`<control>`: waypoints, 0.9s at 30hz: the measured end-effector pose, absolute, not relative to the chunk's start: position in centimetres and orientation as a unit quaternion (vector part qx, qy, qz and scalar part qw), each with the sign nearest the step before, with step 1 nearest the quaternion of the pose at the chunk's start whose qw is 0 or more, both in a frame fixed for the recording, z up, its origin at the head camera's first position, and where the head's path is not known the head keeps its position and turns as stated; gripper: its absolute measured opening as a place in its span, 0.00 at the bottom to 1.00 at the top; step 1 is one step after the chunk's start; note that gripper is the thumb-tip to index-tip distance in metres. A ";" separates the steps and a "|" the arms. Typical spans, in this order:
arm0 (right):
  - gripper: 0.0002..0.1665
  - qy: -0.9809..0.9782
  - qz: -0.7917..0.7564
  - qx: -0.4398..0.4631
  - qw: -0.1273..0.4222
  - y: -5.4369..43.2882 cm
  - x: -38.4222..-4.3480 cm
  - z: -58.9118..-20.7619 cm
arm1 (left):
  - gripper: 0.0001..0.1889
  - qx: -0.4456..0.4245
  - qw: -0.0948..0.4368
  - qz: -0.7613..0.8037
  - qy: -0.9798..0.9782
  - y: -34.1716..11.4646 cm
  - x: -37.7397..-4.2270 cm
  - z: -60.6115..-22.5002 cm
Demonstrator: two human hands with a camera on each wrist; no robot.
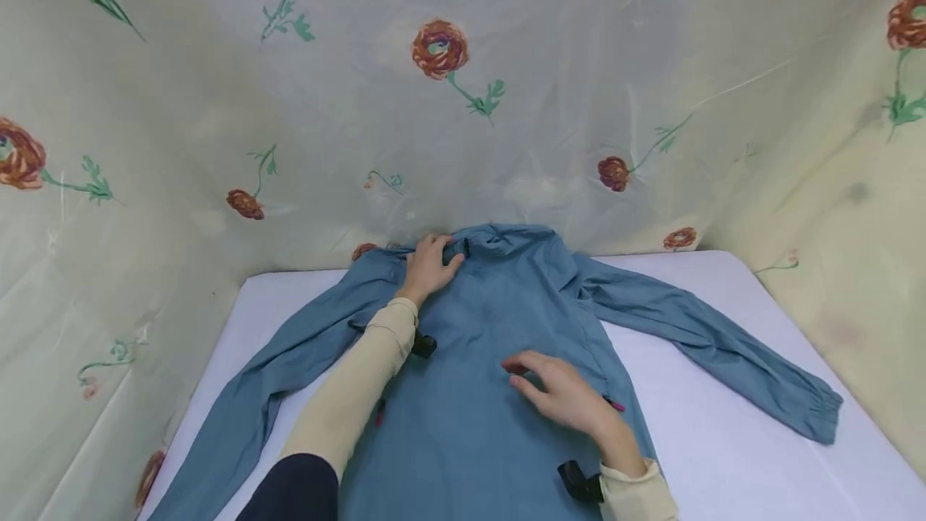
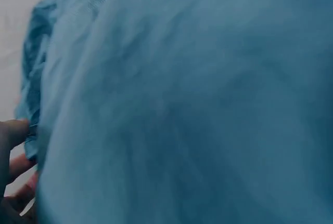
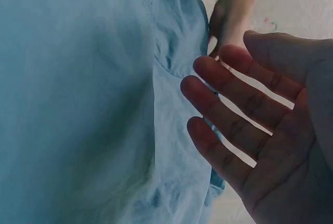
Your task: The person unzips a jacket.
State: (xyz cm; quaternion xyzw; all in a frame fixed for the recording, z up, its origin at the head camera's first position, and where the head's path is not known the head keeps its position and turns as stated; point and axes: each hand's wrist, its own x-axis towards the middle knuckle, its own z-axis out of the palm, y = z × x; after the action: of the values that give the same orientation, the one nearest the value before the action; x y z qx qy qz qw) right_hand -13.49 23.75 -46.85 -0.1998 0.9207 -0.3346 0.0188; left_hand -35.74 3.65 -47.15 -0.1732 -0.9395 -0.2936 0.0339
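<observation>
A blue long-sleeved jacket (image 1: 492,344) lies spread out, its collar end at the far edge and one sleeve out to each side. At the collar, my left hand (image 1: 432,268) grips a fold of the cloth beside a dark patch. In the left wrist view, the thumb and fingers (image 2: 18,130) of that hand pinch the bunched edge of the jacket (image 2: 166,99). My right hand (image 1: 560,392) hovers over the jacket's front, holding nothing. Its fingers are spread and relaxed in the right wrist view, with the palm (image 3: 291,167) showing.
Under the jacket is a white table surface (image 1: 731,424). Flower-printed sheeting (image 1: 550,38) hangs behind and at both sides. The right sleeve (image 1: 709,336) ends in a gathered cuff. Small red tabs (image 1: 613,404) show on the jacket's front. Black wrist cameras (image 1: 579,481) sit by both wrists.
</observation>
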 end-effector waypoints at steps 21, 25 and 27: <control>0.16 0.898 -0.407 -0.166 -0.002 23.2 -14.6 -47.4 | 0.12 -0.183 0.008 -0.498 -0.848 3.5 -35.1 -46.7; 0.15 0.869 -0.473 -0.140 -0.035 22.6 -15.7 -47.2 | 0.12 -0.182 0.003 -0.520 -0.835 3.2 -34.1 -45.9; 0.15 0.855 -0.501 -0.127 -0.044 22.0 -16.7 -46.4 | 0.12 -0.181 0.005 -0.528 -0.830 3.0 -33.8 -45.7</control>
State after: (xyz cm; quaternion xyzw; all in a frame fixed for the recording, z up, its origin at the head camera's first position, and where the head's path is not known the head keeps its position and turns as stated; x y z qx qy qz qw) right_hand -16.65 22.01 -46.36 -0.1267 0.8551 -0.5009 -0.0441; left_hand -33.84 2.98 -45.69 -0.1808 -0.8300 -0.5276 0.0049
